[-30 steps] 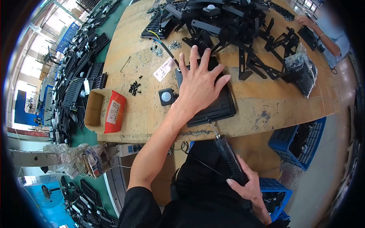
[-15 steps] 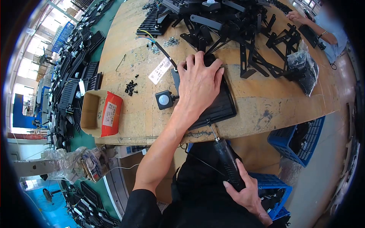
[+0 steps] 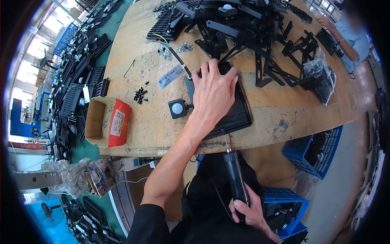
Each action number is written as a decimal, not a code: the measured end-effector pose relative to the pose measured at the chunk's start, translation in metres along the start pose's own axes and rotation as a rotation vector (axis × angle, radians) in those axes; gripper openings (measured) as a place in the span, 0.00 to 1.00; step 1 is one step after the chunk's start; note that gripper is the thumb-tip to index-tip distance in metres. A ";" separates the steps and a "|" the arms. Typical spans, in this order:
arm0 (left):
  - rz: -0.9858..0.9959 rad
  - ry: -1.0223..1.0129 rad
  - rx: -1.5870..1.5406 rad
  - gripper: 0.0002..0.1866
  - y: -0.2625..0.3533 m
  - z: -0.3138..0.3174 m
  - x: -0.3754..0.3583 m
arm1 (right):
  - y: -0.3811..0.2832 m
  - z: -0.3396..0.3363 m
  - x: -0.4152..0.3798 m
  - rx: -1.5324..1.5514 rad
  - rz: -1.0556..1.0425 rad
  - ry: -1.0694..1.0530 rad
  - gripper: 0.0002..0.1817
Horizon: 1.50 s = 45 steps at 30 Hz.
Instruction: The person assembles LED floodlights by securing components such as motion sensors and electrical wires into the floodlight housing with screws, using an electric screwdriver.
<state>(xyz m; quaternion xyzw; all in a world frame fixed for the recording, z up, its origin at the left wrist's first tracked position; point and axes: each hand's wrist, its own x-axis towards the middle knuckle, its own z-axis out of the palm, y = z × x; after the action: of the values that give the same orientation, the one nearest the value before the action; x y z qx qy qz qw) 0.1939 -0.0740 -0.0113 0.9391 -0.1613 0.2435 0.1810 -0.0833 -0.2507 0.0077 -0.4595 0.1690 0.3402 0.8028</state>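
My left hand [image 3: 213, 91] presses down on a black floodlight [image 3: 241, 112] at the table's front edge, its bent fingers gripping the far part. A square motion sensor [image 3: 177, 108] with a white dome sticks out from the lamp's left side. From the lamp's top left runs a black cable [image 3: 175, 56] with bared coloured wires, beside a white label [image 3: 170, 76]. In my right hand [image 3: 250, 209], closed round its lower end, is a black electric screwdriver [image 3: 234, 173]. Its bit meets the lamp's near edge at a small fitting; the screw itself is too small to make out.
An open red box [image 3: 122, 123] stands left, near black screws [image 3: 140, 96] and scattered small metal parts [image 3: 164, 53]. Black brackets [image 3: 268, 61] pile up behind, with a plastic bag [image 3: 321, 77] to the right. Blue crates [image 3: 329, 152] sit below. Another person [image 3: 351, 44] works at far right.
The screwdriver has swung more upright, and my right hand has shifted left and slightly down with it. The label beside the cable has tilted. My left hand stays on the floodlight.
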 end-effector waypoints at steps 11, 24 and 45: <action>0.014 -0.019 0.039 0.15 0.001 -0.003 -0.001 | 0.013 -0.027 0.010 0.695 0.135 -0.409 0.48; -0.510 0.178 -0.148 0.32 0.002 -0.085 -0.092 | 0.002 -0.070 -0.027 -0.050 -0.165 0.082 0.35; -0.674 0.894 -0.651 0.22 0.052 -0.219 -0.208 | -0.019 -0.052 -0.006 -0.218 -0.378 0.047 0.14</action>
<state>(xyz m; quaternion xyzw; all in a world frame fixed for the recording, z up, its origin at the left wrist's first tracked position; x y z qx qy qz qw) -0.0862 0.0164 0.0739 0.6432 0.1675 0.4796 0.5729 -0.0715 -0.3042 -0.0043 -0.5751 0.0609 0.1892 0.7935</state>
